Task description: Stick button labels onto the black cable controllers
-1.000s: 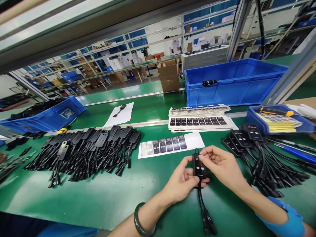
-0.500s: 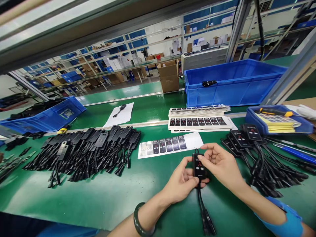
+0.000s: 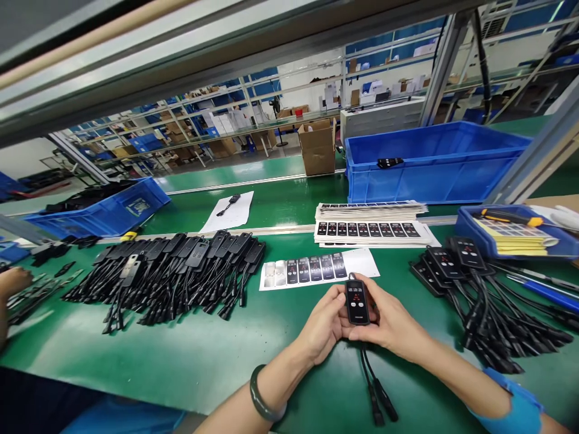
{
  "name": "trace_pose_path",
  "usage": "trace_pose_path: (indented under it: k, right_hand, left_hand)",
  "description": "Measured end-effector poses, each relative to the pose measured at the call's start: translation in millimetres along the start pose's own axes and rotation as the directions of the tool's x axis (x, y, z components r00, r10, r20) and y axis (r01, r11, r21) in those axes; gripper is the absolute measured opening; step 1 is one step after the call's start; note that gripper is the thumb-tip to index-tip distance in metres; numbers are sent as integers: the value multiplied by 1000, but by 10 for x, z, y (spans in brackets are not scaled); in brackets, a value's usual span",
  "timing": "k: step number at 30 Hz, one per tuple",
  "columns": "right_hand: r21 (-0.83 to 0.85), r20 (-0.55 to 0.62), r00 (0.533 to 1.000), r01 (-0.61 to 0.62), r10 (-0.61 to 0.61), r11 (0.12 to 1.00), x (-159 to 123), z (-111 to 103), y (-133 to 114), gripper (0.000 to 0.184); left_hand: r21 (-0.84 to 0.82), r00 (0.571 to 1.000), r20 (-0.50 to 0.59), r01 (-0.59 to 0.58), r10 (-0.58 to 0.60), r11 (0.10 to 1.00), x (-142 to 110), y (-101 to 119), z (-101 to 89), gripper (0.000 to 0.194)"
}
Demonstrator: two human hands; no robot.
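Between my two hands is a small black control box (image 3: 357,303) with a printed front label and two cables hanging below it. My left hand (image 3: 323,322) grips its left side, the thumb along the edge. My right hand (image 3: 391,313) wraps its right side and lower corner; some fingers are hidden behind the box. Just beyond them lies a white label sheet (image 3: 362,263) with several black labels and two bare silvery spots. Labelled control boxes (image 3: 446,265) with cables are heaped to the right. A large pile of similar black boxes (image 3: 196,256) lies on the left.
Stacked label sheets (image 3: 371,232) lie behind, before a big blue bin (image 3: 420,175). A blue tray (image 3: 470,232) at right holds yellow-backed sheets and a cutter. Another blue bin (image 3: 104,211) is far left. Another person's hand (image 3: 13,282) shows at the left edge.
My right hand has moved from the box's front face to grip its right side. The box has turned slightly and shifted up a little. Another person's hand has appeared at far left.
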State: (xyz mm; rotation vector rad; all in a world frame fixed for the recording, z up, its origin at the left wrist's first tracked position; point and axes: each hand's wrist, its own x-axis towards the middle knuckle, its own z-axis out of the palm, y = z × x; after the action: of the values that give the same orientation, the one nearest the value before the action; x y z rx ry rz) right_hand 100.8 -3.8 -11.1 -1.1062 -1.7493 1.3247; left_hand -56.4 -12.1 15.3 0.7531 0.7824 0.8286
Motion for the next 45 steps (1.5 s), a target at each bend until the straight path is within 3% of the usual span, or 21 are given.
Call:
trace_pose_path:
  k: [3, 8, 15, 18, 22, 25, 26, 28, 30, 31, 35, 40, 45]
  right_hand:
    - [97, 65, 998, -17, 11, 995, -23, 3, -42, 101]
    - [-63, -32, 998, 45, -47, 997, -17, -38, -44, 62]
    - [-80, -99, 994, 39, -47, 996, -7, 23, 17, 58]
    - [-192, -102, 993, 41, -61, 980, -10, 38, -13, 57]
    - [-504, -123, 967, 133, -223, 854, 2, -7, -43, 65]
    - [-702, -100, 965, 105, -244, 704, 30, -140, -33, 65]
    - [-775, -112, 970, 49, -214, 630, 39, -201, -33, 63]
    - [-885, -180, 973, -95, -145, 455, 62, -325, -51, 59]
    - [-921, -248, 961, -195, -121, 337, 111, -413, -96, 56]
    - [-923, -262, 957, -210, -127, 321, 155, -433, -125, 56]
    - [-900, -165, 973, -80, -163, 429, 495, -355, -194, 43]
    - [-781, -167, 970, -22, -175, 624, 983, -178, -64, 29]
    - [-676, -201, 951, 38, -234, 736, 960, -153, 36, 21]
  left_hand:
    - [0, 1000, -10, -13, 13, 1000, -3, 9, 17, 30]
    - [59, 1000, -5, -15, 15, 998, -1, -18, 19, 31]
    - [211, 998, -17, -57, 63, 976, 34, -116, -1, 38]
    - [189, 997, -32, -67, 74, 980, 34, -95, 18, 38]
    - [99, 997, -4, -71, 71, 993, 33, -53, 34, 44]
    - [262, 998, 22, -70, 67, 963, 26, -20, 2, 50]
    - [422, 994, 12, -104, 109, 901, 18, -6, -16, 47]
    - [769, 969, 2, -160, 248, 619, -10, 30, -54, 36]
    - [946, 929, 11, -129, 370, 297, -45, 67, -90, 27]
    - [976, 913, 3, -91, 408, 197, -62, 82, -105, 28]
    - [998, 883, -62, 52, 465, 35, -86, 98, -150, 44]
    - [985, 904, -85, 140, 419, -102, -55, 85, -201, 57]
    - [973, 907, -102, 177, 410, -149, -36, 120, -267, 57]
